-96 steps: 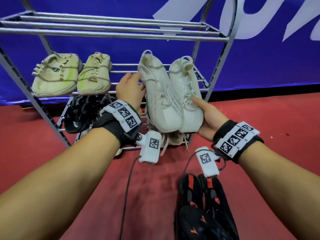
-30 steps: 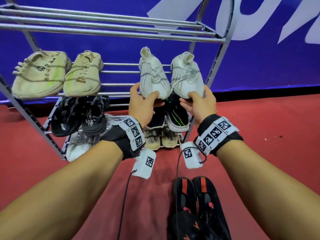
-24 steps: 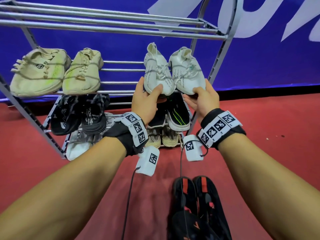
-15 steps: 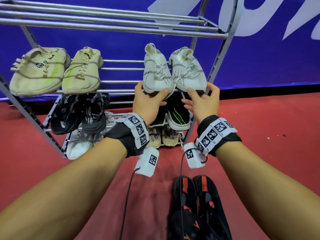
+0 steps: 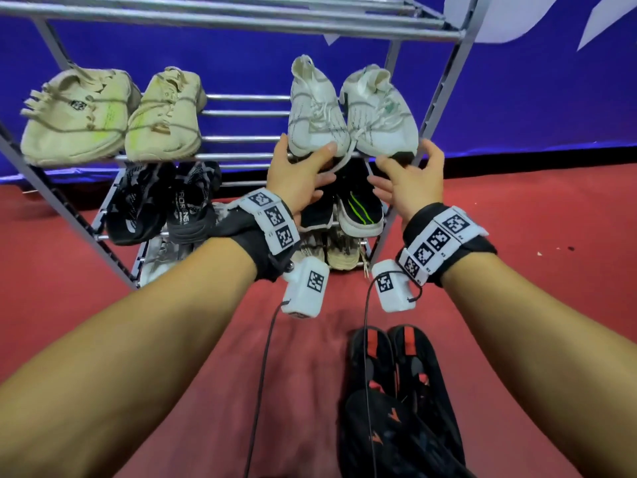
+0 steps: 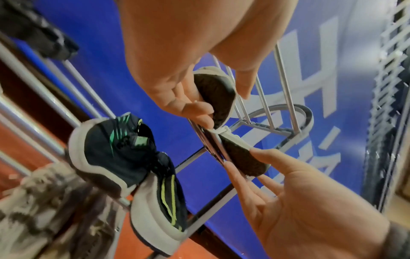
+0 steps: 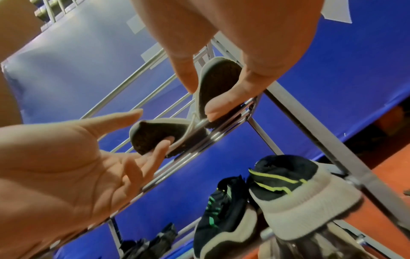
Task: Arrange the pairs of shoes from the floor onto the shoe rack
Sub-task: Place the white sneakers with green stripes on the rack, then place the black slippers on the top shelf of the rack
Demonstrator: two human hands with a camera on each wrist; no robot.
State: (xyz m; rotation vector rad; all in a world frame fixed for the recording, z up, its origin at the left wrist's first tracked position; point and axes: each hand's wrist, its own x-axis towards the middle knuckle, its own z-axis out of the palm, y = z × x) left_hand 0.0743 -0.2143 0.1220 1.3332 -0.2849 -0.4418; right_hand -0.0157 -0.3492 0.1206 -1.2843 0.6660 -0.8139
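Red carpeted floor (image 5: 69, 305) below, blue backdrop with white lettering (image 5: 517, 98) behind, grey metal shoe rack (image 5: 241, 25) standing between. On the second shelf at far left, a pair of cream sneakers (image 5: 110, 115), toes toward the near edge. Under them, on the third shelf, a pair of black patterned shoes (image 5: 162, 201); lower still, something pale and blurred, not clear enough to name. Right of centre on the second shelf, a pair of white sneakers (image 5: 348, 112) side by side, toes overhanging the near rail, one loose lace hanging off the front. Left hand (image 5: 300, 177) at the toe of the left white shoe, thumb on top, fingers (image 6: 195, 112) curled under the dark sole. Right hand (image 5: 410, 181) just below the toe of the right white shoe, fingers spread and loosely bent; in the right wrist view a thumb and fingertip against that sole (image 7: 221, 84), no firm grip visible. Directly beneath the hands, on the third shelf, a pair of black shoes with green stripes and white soles (image 5: 358, 208), close under the fingers; beige shoes (image 5: 341, 253) on the bottom shelf below. Right upright of the rack just beside the right hand. On the floor nearest the camera, a pair of black shoes with red-orange marks (image 5: 396, 391), partly crossed by a dangling black cable (image 5: 367, 339).
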